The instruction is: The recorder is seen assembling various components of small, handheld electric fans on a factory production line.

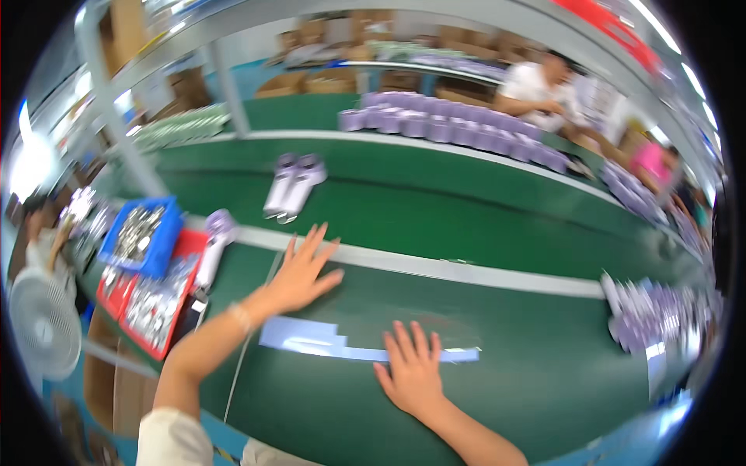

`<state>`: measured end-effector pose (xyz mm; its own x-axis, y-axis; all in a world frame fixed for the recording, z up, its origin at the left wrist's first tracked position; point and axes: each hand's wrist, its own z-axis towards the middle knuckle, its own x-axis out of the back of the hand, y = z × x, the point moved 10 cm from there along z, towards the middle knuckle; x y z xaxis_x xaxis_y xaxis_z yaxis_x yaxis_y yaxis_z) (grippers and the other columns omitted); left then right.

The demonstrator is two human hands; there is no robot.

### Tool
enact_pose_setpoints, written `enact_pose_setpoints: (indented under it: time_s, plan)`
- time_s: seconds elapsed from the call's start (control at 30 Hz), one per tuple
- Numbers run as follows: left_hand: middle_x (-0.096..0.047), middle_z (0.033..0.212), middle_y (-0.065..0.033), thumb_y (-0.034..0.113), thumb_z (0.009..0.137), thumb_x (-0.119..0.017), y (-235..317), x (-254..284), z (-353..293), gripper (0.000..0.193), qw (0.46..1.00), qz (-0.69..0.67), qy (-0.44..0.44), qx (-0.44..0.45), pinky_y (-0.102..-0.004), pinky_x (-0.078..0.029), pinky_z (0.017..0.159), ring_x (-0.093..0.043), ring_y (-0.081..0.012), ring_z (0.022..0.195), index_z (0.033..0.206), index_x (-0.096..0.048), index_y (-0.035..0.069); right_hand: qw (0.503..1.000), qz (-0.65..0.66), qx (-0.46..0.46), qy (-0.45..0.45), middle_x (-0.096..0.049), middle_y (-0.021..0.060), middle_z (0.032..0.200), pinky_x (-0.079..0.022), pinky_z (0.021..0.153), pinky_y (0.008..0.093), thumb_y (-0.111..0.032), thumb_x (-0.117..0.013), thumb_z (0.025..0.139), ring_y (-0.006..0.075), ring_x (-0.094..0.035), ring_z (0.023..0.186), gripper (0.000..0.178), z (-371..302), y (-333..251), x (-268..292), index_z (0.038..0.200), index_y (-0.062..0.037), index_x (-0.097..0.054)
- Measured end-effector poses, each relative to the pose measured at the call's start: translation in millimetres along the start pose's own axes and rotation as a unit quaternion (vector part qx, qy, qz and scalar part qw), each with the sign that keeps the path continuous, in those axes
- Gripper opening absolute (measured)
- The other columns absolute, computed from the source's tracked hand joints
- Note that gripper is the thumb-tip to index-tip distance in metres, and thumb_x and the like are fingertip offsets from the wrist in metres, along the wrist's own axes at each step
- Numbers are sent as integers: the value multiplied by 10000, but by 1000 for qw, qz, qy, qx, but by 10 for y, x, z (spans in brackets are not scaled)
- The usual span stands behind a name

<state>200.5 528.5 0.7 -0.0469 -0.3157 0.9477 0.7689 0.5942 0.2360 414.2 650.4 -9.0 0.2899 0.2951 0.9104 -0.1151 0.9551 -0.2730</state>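
My left hand (301,273), fingers spread, is over the pale rail (388,259) between the bench and the green belt, holding nothing. My right hand (414,374) is open with its palm down, at a pale blue strip (361,353) on the green bench top (536,373). Its fingers cover part of the strip. Wider at its left end, the blue piece is a flat, shiny rectangle. Beyond my left hand, two handheld devices with white handles and purple heads (294,186) lie side by side on the green belt (466,210).
To the left are a blue bin of small metal parts (159,260), a red tray (184,272) and another purple-and-white device (210,260). More purple-and-white devices (660,314) lie in a pile at right. Purple cylindrical parts (458,130) line the far side, near a seated person (536,92).
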Motion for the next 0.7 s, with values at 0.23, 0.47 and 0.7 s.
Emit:
enact_pose_setpoints:
  time_s: [0.23,0.47,0.7]
  plan:
    - [-269,1622,-196,501,965,-554,1236,-387,-355,710,986,2,-79,-146,-580,-120,1215,-229,-354,1516,1529,-386,104,988,-22,-92,123,-418,239,1500,-256,1140,617,-363,-589,954,428,-366,1400,539,-43,689,255,1371,-30,-517]
    - [-226,1645,-170,459,971,-532,1170,-377,-366,695,984,-4,-124,-129,-556,-90,1226,-189,-333,1532,1549,-355,114,882,-200,-372,211,-489,232,1423,-284,1101,674,-403,-565,958,414,-405,1370,532,-885,2601,1034,1331,-27,-519]
    - [-24,1680,-189,443,975,-484,1161,-459,-343,788,961,12,-255,-112,-550,-11,1230,-15,-336,1559,1603,-175,82,762,-229,-563,224,-471,236,1476,-267,1149,615,-423,-518,985,396,-390,1411,563,-1972,3694,1642,1362,-5,-510]
